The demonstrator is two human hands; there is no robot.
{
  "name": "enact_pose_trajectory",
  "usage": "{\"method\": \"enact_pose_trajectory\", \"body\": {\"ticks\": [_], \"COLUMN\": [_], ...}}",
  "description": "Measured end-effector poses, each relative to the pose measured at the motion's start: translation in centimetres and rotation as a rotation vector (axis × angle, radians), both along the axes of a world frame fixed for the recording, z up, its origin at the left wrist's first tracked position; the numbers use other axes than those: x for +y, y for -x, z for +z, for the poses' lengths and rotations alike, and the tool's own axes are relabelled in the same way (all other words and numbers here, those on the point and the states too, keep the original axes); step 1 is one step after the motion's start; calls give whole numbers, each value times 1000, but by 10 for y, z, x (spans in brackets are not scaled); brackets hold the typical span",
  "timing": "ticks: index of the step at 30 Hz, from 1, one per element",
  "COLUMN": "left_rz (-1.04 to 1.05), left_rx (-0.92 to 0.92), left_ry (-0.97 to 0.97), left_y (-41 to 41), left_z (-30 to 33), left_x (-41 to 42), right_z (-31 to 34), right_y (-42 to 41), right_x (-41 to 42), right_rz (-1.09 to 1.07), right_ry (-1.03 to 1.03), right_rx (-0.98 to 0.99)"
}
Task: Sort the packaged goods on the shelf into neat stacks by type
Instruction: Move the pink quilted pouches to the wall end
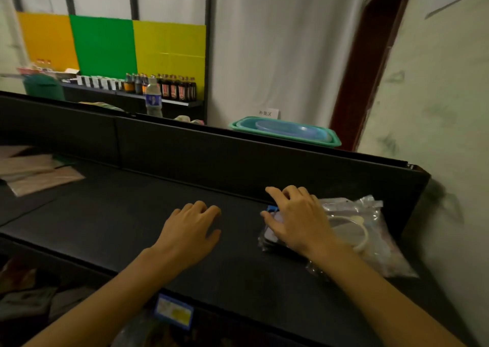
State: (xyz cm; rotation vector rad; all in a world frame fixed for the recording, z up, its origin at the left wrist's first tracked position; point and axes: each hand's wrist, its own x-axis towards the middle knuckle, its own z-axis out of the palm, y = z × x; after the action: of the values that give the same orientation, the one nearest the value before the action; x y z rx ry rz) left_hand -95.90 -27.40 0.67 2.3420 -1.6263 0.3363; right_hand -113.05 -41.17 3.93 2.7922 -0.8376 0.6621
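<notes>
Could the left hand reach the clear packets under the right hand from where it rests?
Probably yes: the left hand rests beside the clear packets, with only bare shelf between; the right hand covers their near end.

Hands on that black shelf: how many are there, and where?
2. The left hand rests on the bare shelf near the middle; the right hand lies on the clear packets at the shelf's right end.
</notes>
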Motion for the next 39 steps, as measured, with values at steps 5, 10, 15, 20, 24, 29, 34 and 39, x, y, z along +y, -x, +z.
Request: {"method": "enact_pose_trajectory", "body": {"ticks": [5,10,15,20,24,29,34,39], "left_rz": [52,64,34,70,94,179,266,289], "left_rx": [8,14,38,80,118,154,169,163], "left_ry": [19,22,72,76,91,103,78,42], "left_y": [-59,-130,-199,-270,-315,-374,-449,-536], "left_z": [-1,-3,-4,-7,-12,-18,-31,-36], "left_x": [52,110,168,231,271,314,350,360], "right_z": [-3,-7,-15,-12,-7,-16,-33,-55], "right_y": [-68,-145,-225,-294,-335,-382,-440,-513], "right_x": [45,103,165,213,236,253,255,253], "right_rz": [62,80,89,117,118,113,71,18], "right_ry": [29,28,-2,-24,-21,-27,-57,-101], "right_rx": [23,17,22,44,36,73,95,99]}}
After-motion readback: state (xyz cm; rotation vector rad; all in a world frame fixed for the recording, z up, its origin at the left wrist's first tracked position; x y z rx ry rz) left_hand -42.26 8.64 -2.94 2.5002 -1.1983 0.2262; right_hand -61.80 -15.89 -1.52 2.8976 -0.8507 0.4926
